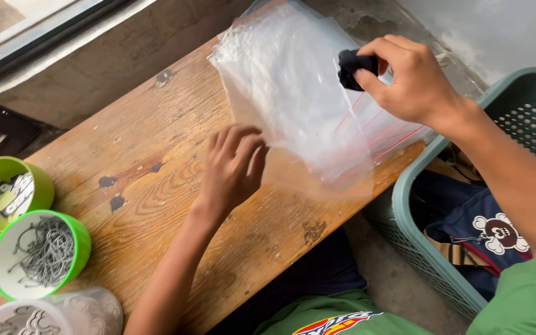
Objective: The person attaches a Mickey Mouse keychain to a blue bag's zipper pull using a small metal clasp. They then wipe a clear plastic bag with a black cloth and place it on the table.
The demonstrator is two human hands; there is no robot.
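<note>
Zip-top plastic bag, clear and crinkled with thin red lines along its mouth, lies across the far end of a worn wooden bench, its open end hanging over the right edge. One bag is in view. The right hand is closed in a pinch on one small black object, held at the bag's mouth; what the object is cannot be told. The left hand has its fingers curled, tips pressing the bag's near edge against the wood.

Two bright green cups stand at the bench's left end: the farther green cup holds small pale pieces, and the nearer green cup holds a tangle of thin grey metal bits. One translucent patterned container lies at the near corner, well apart from the bag.

Just right of the bench stands one teal plastic basket holding dark blue fabric with a white skull-like patch. Nothing lies between the hands and the bag.
</note>
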